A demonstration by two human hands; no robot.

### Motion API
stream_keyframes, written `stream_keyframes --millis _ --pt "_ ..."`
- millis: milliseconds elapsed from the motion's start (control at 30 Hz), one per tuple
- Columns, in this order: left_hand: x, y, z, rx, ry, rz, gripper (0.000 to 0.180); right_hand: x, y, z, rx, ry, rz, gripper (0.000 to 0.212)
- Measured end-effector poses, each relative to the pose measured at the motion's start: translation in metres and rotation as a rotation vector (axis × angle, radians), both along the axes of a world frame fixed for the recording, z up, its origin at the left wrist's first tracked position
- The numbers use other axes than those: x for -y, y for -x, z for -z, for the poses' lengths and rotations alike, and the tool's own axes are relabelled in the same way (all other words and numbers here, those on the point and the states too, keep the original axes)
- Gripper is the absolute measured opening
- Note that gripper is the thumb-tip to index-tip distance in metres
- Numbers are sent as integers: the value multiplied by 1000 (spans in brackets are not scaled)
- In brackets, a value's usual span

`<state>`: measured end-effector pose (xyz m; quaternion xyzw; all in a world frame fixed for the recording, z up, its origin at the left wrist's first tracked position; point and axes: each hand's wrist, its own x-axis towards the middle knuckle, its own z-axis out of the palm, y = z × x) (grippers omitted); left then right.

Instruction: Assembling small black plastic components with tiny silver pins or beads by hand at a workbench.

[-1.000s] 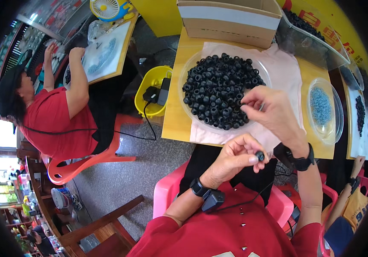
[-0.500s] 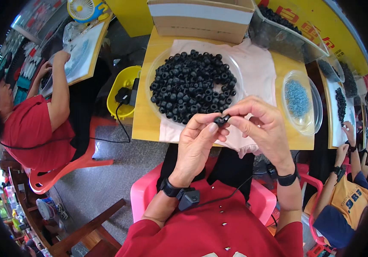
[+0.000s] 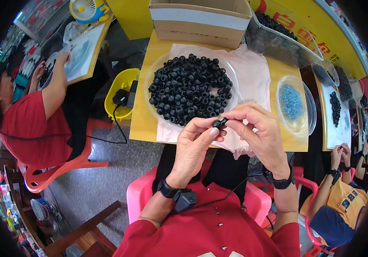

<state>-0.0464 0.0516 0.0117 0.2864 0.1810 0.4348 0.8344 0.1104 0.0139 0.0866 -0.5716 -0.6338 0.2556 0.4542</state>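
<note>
Over the front edge of the table my two hands meet, fingertips almost touching. My left hand (image 3: 192,145) is closed in a pinch on a small round black hollow piece (image 3: 216,124). Against it, my right hand (image 3: 259,130) pinches a smaller dark part (image 3: 224,121), too small to name. Just beyond lies a wide clear round tray (image 3: 236,79), heaped with black hollow pieces (image 3: 184,88) of the same look. The tray rests on a pale pink cloth (image 3: 257,70). To the right, a clear round container (image 3: 309,112) holds tiny blue pieces (image 3: 291,101).
A cardboard box (image 3: 199,32) and a clear bin (image 3: 278,49) of black pieces line the table's back. Left of the table sits a yellow basket (image 3: 112,96) with a black adapter (image 3: 124,97) and cable. One person works at the left, others at the right.
My hands stay together, with the black piece turned a little between my fingertips. The whole view has shifted slightly. At the right, a co-worker's two hands have come together.
</note>
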Motion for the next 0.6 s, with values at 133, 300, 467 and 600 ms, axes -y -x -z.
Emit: stream_keyframes --millis 133,300,467,600 --pt "0 -1 0 -19 7 13 17 1 0 0 -76 40 6 13" --pt "-2 -3 -1 -2 15 40 17 3 -5 -1 1 -6 64 14" --pt "-1 -7 2 12 23 19 17 2 -3 5 -24 -6 28 15" --pt "-2 -7 7 -5 0 -1 18 1 -4 11 5 -4 43 15"
